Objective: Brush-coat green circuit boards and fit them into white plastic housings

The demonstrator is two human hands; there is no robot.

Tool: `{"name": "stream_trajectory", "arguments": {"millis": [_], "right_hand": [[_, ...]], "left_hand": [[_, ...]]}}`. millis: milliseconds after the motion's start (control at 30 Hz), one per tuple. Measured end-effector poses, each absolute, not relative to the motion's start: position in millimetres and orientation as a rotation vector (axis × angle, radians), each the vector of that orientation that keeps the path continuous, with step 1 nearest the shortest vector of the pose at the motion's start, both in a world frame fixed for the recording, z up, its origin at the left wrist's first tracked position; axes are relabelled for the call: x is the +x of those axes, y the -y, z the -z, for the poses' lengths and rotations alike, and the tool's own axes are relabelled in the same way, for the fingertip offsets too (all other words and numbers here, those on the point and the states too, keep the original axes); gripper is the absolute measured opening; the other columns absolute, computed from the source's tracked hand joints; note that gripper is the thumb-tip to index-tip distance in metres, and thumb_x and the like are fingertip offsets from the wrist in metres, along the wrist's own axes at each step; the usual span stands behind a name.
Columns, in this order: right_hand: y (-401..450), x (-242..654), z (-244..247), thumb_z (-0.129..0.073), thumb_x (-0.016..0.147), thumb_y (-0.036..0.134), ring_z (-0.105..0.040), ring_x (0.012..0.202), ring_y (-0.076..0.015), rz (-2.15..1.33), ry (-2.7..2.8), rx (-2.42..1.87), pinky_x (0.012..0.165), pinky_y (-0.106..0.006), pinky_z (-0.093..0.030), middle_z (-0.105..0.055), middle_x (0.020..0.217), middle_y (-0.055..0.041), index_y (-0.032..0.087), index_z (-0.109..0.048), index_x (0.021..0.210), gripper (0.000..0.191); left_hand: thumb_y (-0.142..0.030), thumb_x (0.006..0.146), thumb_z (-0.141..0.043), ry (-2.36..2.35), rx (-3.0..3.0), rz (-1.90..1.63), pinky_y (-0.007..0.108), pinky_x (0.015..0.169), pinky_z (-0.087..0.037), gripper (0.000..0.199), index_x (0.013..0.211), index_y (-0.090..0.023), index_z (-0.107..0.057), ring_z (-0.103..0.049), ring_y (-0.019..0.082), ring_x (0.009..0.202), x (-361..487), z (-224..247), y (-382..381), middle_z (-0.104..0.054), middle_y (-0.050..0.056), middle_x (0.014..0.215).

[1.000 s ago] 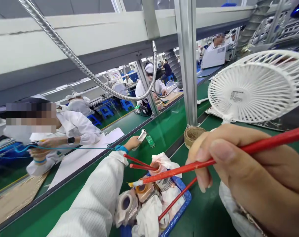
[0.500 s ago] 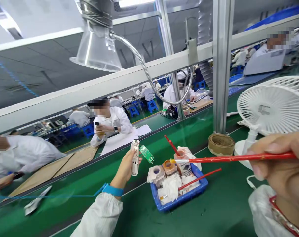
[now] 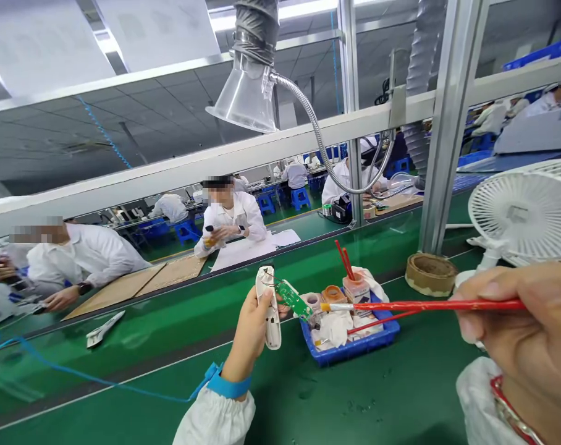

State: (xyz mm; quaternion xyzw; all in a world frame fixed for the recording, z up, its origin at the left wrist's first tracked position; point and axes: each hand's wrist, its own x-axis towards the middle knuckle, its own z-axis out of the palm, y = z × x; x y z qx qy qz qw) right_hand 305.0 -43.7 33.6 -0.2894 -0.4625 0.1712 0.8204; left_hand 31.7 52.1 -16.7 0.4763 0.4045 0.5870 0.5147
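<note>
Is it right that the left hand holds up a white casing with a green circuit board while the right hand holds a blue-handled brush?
Not quite: in the head view the brush in the right hand has a red handle. The left hand does hold the white casing with the green circuit board.

Scene bright and evenly lit; source is long white ceiling strip lights (image 3: 262, 15) at top, slightly blown out. Shadows soft and faint on the glossy green conveyor belt (image 3: 136, 346), which carries a mild sheen. Strong wide-angle distortion: silver metal frame posts (image 3: 445, 123) lean and bow near the edges. Right hand (image 3: 531, 346) close to lens, large and soft. Faces pixelated.
</note>
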Motion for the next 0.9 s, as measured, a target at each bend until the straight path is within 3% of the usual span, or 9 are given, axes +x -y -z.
{"name": "stream_trajectory", "arguments": {"millis": [133,233,400,633,800,900], "right_hand": [[41,292,-33,-0.049,0.083,0.012,-0.056,0.048,-0.015,-0.408,1.069,-0.594,0.041,-0.03,-0.045,-0.059,0.065,-0.0011,0.02,-0.063,0.071,0.02],[37,280,-35,-0.052,0.085,0.017,-0.056,0.047,-0.0149,-0.381,1.116,-0.612,0.04,-0.029,-0.044,-0.059,0.063,-0.0007,0.021,-0.064,0.072,0.018],[33,265,-34,-0.053,0.085,0.019,-0.057,0.048,-0.0162,-0.401,1.234,-0.606,0.041,-0.029,-0.045,-0.063,0.063,-0.0023,0.021,-0.066,0.075,0.017],[32,258,-23,-0.049,0.088,0.018,-0.058,0.053,-0.0153,-0.38,1.39,-0.702,0.048,-0.03,-0.046,-0.064,0.066,-0.001,0.024,-0.065,0.083,0.017],[35,258,-23,-0.05,0.087,0.014,-0.058,0.057,-0.0132,-0.233,1.5,-0.741,0.05,-0.027,-0.047,-0.064,0.066,0.0007,0.024,-0.065,0.087,0.018],[39,260,-26,-0.052,0.085,0.014,-0.057,0.055,-0.0144,-0.127,1.48,-0.787,0.049,-0.029,-0.047,-0.062,0.06,0.001,0.023,-0.066,0.082,0.017]], "left_hand": [[-0.041,0.076,-0.062,-0.954,1.128,-1.373,0.027,0.065,-0.051,0.034,0.102,-0.02,-0.056,-0.055,0.013,0.072,37,18,-36,-0.056,0.0,0.078],[-0.039,0.08,-0.059,-0.87,1.127,-1.341,0.027,0.075,-0.048,0.032,0.106,-0.021,-0.057,-0.053,0.013,0.077,39,16,-23,-0.056,0.0,0.082],[-0.037,0.08,-0.06,-0.881,1.168,-1.301,0.027,0.071,-0.047,0.032,0.108,-0.022,-0.058,-0.051,0.013,0.067,38,8,-12,-0.057,0.0,0.073],[-0.037,0.079,-0.06,-0.928,1.179,-1.23,0.027,0.07,-0.047,0.039,0.115,-0.023,-0.055,-0.056,0.019,0.084,38,3,-10,-0.062,0.006,0.101],[-0.037,0.081,-0.058,-0.947,1.217,-1.197,0.027,0.07,-0.048,0.038,0.116,-0.027,-0.053,-0.056,0.016,0.078,36,7,-10,-0.06,0.002,0.097],[-0.037,0.082,-0.056,-0.931,1.228,-1.185,0.024,0.066,-0.046,0.036,0.116,-0.025,-0.051,-0.053,0.013,0.069,35,8,-11,-0.058,0.0,0.084]]}}
